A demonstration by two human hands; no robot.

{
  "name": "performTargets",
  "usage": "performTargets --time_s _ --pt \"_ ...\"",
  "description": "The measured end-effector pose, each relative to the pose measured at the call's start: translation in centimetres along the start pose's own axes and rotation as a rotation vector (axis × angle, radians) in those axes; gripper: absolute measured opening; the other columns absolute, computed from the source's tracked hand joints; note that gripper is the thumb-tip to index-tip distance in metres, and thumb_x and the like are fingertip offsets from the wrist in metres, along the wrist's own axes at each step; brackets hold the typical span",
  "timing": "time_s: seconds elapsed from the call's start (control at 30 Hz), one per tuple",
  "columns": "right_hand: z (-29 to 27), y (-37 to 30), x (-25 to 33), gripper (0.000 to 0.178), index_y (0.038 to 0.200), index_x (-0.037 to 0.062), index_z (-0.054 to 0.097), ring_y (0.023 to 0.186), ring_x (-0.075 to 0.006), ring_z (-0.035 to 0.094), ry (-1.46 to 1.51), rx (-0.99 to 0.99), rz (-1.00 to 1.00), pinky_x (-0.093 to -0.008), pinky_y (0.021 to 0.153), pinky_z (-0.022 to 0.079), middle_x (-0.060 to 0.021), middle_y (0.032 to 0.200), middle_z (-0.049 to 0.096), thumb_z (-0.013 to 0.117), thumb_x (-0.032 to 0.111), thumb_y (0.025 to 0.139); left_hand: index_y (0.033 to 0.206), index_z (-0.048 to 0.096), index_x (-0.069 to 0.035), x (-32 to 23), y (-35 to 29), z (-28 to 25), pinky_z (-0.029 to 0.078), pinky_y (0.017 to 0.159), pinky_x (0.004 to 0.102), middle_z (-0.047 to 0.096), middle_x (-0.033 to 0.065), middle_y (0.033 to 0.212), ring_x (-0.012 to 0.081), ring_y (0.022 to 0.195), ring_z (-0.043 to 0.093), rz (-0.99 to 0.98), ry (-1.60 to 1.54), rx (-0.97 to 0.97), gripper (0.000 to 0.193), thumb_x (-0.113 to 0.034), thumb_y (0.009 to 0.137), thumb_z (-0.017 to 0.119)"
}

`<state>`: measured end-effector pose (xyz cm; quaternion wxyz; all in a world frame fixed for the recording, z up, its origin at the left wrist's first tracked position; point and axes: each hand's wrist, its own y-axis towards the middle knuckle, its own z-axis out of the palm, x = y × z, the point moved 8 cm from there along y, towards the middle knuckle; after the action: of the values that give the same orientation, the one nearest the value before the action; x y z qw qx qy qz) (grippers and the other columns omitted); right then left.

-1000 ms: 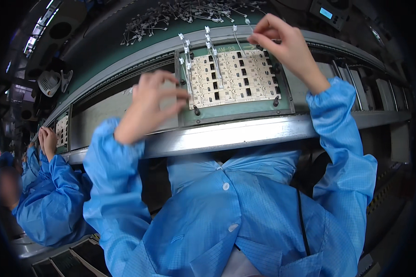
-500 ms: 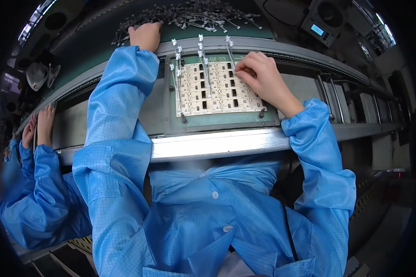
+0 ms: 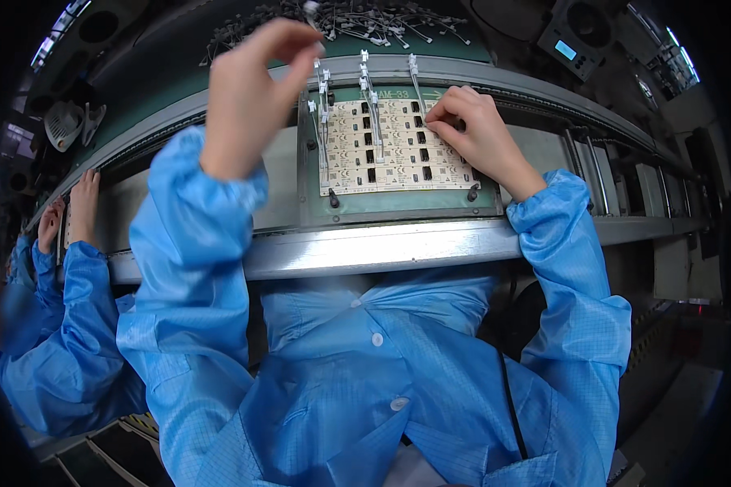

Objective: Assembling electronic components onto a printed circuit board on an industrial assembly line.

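Note:
A panel of pale circuit boards (image 3: pixel 349 172) with black components lies on a green carrier (image 3: pixel 398 207) in front of me. Several short grey cables with white connectors (image 3: pixel 365 69) stand along it, upper ends leaning past the far rail. My right hand (image 3: pixel 483 138) is closed at the panel's right part, thumb and forefinger pinching the lower end of the rightmost cable (image 3: pixel 417 85). Raised left of the panel, my left hand (image 3: pixel 252 93) is slightly blurred. Its fingers are pinched on another cable, whose white connector (image 3: pixel 311 6) shows above the fingertips.
Beyond the rail lies a loose heap of cables (image 3: pixel 382 28) on a green surface. A bright metal rail (image 3: pixel 382 250) runs along the near side. At the left, a co-worker's hands (image 3: pixel 81 207) are over the same line. A device with a lit screen (image 3: pixel 566 50) stands far right.
My left hand has come back from the heap toward me, lifting a cable. The right hand stays at the rightmost cable's lower end. The view has shifted slightly.

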<state>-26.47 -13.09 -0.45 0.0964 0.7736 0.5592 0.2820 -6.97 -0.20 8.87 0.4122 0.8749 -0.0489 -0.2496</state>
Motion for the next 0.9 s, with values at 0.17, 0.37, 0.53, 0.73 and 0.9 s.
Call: performTargets --time_s 0.17,0.37,0.53,0.73,0.9 --pt "-0.1 -0.1 0.8 0.004 0.086 0.0067 0.066 0.089 -0.0221 0.056 -0.057 0.02 -0.105 -0.0345 0.086 0.039 -0.0032 0.087 0.059 0.069 0.005 0.083 0.095 0.071 -0.011 -4.7 -4.7 1.6 0.043 0.081 0.039 0.071 0.004 0.083 0.0193 0.083 0.067 0.047 0.202 0.149 0.011 -0.01 0.083 0.072" --pt "0.2 -0.5 3.0 0.008 0.089 0.005 0.064 0.092 -0.026 0.055 -0.229 0.061 -0.232 -0.0373 0.086 0.041 -0.0064 0.088 0.057 0.067 0.001 0.081 0.088 0.066 -0.012 -7.2 -8.1 3.2 0.036 0.083 0.0425 0.066 0.0 0.076 0.0187 0.084 0.063 0.171 0.257 0.112 0.015 -0.008 0.076 0.074" --pt "0.2 0.1 1.7 0.009 0.089 0.0039 0.064 0.091 -0.0279 0.055 -0.125 0.074 -0.17 -0.0385 0.085 0.043 -0.0085 0.089 0.058 0.068 0.003 0.081 0.088 0.065 -0.012 -7.0 -9.3 4.0 0.036 0.084 0.0444 0.064 -0.0004 0.076 0.0194 0.088 0.062 0.174 0.266 0.106 0.017 -0.007 0.074 0.073" --pt "0.1 -0.1 2.6 0.012 0.09 0.0025 0.062 0.092 -0.0301 0.055 -0.218 0.023 -0.227 -0.0391 0.083 0.046 -0.0095 0.091 0.058 0.069 0.004 0.08 0.091 0.065 -0.011 -6.5 -9.3 4.1 0.036 0.085 0.044 0.064 0.0002 0.078 0.0194 0.088 0.061 0.161 0.245 0.096 0.016 -0.008 0.076 0.072" --pt "0.3 0.8 2.2 0.013 0.091 0.0024 0.063 0.092 -0.0301 0.055 -0.219 0.111 -0.199 -0.0397 0.084 0.047 -0.009 0.091 0.058 0.069 0.004 0.08 0.093 0.066 -0.011 -6.3 -9.0 4.3 0.036 0.086 0.0432 0.064 0.0006 0.078 0.0188 0.087 0.061 0.15 0.236 0.113 0.017 -0.008 0.077 0.072"
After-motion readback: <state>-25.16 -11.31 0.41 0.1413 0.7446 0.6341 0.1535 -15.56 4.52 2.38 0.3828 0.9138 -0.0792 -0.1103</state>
